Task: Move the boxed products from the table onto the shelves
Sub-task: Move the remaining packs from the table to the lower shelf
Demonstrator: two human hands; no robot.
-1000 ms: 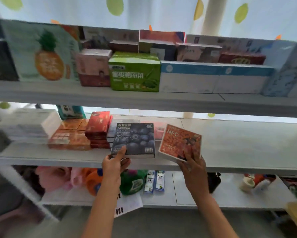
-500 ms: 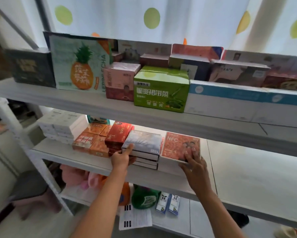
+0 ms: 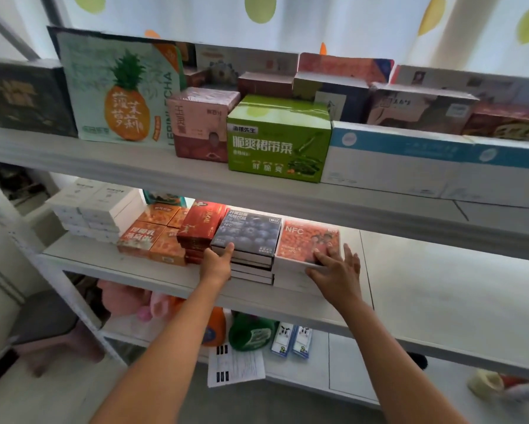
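At the centre of the frame, on the middle shelf [image 3: 171, 281], the left hand [image 3: 216, 264] is touching the front edge of the blueberry box [image 3: 247, 230], thumb lying on its top, fingers hidden below so I cannot tell whether it is grasping; that box is sitting on top of a stack of similar flat boxes. Just right of it, the right hand [image 3: 336, 272] is resting released, fingers spread flat on the orange NFC box [image 3: 303, 240], which is lying on a white box beside the stack, touching it. Left of the stack, red boxes [image 3: 200, 223] are sitting, then orange cartons [image 3: 153, 240] and white boxes [image 3: 95, 206]. On the upper shelf [image 3: 134, 166], a green box [image 3: 278, 139] is standing beside a pineapple package [image 3: 119, 90]
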